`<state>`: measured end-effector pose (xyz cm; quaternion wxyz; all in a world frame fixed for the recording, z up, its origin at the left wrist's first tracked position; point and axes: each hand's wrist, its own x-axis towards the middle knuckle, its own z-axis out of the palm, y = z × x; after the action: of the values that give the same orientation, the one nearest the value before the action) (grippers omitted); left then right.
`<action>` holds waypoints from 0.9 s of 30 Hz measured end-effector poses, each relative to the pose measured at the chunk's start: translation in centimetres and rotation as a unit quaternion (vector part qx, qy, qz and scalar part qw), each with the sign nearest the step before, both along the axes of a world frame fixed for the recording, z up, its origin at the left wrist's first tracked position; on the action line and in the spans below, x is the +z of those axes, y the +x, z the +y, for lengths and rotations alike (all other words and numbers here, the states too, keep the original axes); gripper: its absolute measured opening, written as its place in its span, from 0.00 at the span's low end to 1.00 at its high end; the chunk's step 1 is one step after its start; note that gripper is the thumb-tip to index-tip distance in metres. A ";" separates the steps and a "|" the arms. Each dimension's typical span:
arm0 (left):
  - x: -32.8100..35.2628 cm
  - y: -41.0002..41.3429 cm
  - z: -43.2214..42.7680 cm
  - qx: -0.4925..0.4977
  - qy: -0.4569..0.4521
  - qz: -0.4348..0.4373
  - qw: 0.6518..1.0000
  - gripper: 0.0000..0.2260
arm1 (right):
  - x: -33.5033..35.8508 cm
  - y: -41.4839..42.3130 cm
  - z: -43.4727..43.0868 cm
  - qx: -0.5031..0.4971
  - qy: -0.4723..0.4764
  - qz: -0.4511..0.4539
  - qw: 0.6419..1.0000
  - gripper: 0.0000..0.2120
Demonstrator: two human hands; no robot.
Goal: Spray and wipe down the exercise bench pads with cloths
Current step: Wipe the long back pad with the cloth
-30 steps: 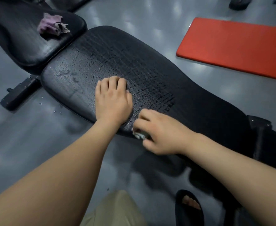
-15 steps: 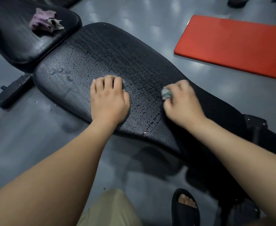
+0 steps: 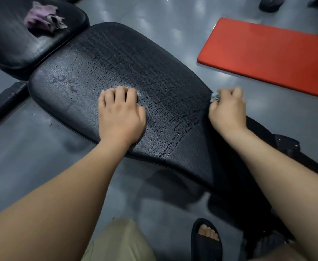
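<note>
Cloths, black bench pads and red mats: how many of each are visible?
Cloths: 2, the purple cloth and the grey cloth in the right hand.
Black bench pads: 2, the small pad and the long pad.
Red mat: 1.
Total: 5.

Back pad point(image 3: 135, 63): wide bare strip betw. L hand point(image 3: 121, 117) and R hand point(image 3: 227, 112).
L hand rests on the pad's near side; R hand grips a grey cloth point(image 3: 215, 96) at the far-right edge, w/ the wet strip betw. them unblocked. Pad surface is also bare from L hand up to the seat pad point(image 3: 13, 46), where a purple cloth point(image 3: 43, 17) lies. Beyond the far edge: grey floor point(image 3: 173, 19), then a red mat point(image 3: 267, 51). Frame foot point(image 3: 4, 103) juts out low at left.
</note>
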<state>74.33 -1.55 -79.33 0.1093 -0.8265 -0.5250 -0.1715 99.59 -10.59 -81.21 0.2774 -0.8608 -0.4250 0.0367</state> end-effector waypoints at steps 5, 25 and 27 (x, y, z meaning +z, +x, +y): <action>0.0 0.0 0.0 0.003 0.003 0.000 1.000 0.13 | 1.6 -4.0 2.2 0.230 0.054 -0.020 0.972 0.13; 0.2 0.1 -0.2 0.004 -0.015 0.006 1.000 0.14 | 6.9 -1.8 2.1 0.082 0.061 0.165 0.981 0.08; 0.2 0.1 -0.2 0.003 -0.014 0.006 1.000 0.14 | 7.1 -2.1 1.8 0.102 0.065 0.182 0.976 0.09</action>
<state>74.40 -1.70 -79.09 0.1012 -0.8273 -0.5294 -0.1585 97.48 -8.79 -74.12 0.4003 -0.7719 -0.4547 0.1930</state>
